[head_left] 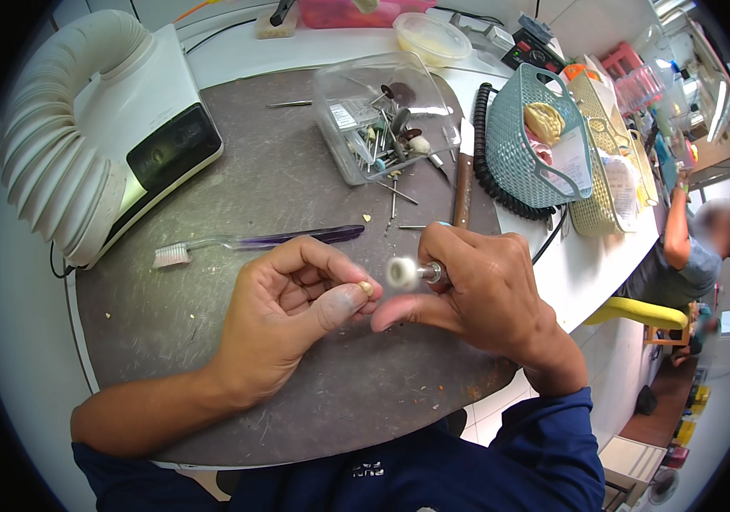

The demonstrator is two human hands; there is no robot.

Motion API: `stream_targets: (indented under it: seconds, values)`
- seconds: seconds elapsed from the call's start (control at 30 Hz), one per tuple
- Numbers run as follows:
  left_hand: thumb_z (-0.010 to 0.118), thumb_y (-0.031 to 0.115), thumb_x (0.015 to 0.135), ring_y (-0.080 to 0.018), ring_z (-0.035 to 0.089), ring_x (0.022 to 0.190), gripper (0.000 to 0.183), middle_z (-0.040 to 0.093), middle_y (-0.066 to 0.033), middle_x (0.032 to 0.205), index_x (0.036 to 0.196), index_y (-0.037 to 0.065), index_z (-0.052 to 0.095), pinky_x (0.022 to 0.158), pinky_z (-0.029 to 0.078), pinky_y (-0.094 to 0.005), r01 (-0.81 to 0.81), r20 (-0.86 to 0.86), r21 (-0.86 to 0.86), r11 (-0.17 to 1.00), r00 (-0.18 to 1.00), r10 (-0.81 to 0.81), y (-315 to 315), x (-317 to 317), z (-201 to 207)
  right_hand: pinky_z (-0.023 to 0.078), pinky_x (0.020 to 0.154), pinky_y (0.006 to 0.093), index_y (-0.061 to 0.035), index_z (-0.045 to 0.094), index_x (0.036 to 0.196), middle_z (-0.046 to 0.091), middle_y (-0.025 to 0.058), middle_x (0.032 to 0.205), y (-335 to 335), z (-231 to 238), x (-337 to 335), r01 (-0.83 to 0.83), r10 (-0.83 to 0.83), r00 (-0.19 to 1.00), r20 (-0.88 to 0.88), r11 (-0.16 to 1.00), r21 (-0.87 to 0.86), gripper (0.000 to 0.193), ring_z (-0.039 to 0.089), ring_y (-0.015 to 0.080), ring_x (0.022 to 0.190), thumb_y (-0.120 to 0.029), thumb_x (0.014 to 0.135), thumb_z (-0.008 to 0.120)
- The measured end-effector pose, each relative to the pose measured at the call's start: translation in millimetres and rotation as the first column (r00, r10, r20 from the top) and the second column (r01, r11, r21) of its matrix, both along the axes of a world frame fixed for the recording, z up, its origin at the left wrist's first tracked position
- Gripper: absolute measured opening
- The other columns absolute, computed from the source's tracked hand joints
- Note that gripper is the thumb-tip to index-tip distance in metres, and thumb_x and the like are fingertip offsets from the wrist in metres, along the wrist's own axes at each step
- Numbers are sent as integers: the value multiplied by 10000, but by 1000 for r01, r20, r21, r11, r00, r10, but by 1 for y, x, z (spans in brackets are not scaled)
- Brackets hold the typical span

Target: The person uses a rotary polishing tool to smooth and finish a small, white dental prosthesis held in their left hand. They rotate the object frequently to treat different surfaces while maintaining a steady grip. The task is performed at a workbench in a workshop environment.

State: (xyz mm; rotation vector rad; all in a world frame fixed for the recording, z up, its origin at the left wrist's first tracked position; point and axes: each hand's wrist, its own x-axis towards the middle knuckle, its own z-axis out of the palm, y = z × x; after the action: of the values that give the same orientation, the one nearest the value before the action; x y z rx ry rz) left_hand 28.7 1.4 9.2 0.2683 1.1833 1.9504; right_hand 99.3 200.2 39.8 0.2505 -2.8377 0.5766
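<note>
2 hands over mat, left hand point(284, 320) fingers pinching tiny, perhaps tooth-shaped piece point(367, 288), right hand point(484, 294) fingers wrapped around mostly hidden rotary tool point(412, 273)

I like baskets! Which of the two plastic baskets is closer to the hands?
The teal plastic basket with a handle; it sits nearer the right hand than the cream woven-look basket, which stands behind it toward the bench edge.

We see both forearms entering from the lower edge, sleeves pushed up. The left hand point(284, 311) lies palm-up, its fingers point(331, 264) curled inward and the thumb pressed against the index fingertip in a tight pinch. The right hand point(484, 294) is closed in a fist-like grip, its thumb extended leftward toward the left thumb.
</note>
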Motion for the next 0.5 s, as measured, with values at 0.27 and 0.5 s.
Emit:
stream_targets:
  seconds: [0.27, 0.5]
  values:
    - [655, -25, 853, -128, 614, 876, 144, 601, -88, 952, 904, 41, 538, 795, 512, -270, 13, -36, 40, 999, 999, -11, 0, 1, -2, 391, 411, 330, -62, 481, 672, 503, 54, 513, -9, 0, 0, -51, 50, 998, 25, 997, 49, 604, 537, 222, 430, -580, 614, 788]
    - [668, -15, 850, -121, 610, 876, 153, 596, -79, 948, 882, 48, 532, 778, 502, -240, 16, -11, 14, 1000, 1000, -16, -1, 2, 0, 456, 425, 353, -43, 486, 673, 565, 99, 595, -9, 1, -1, -72, 60, 992, 110, 992, 107, 633, 597, 266, 476, -656, 758, 622]
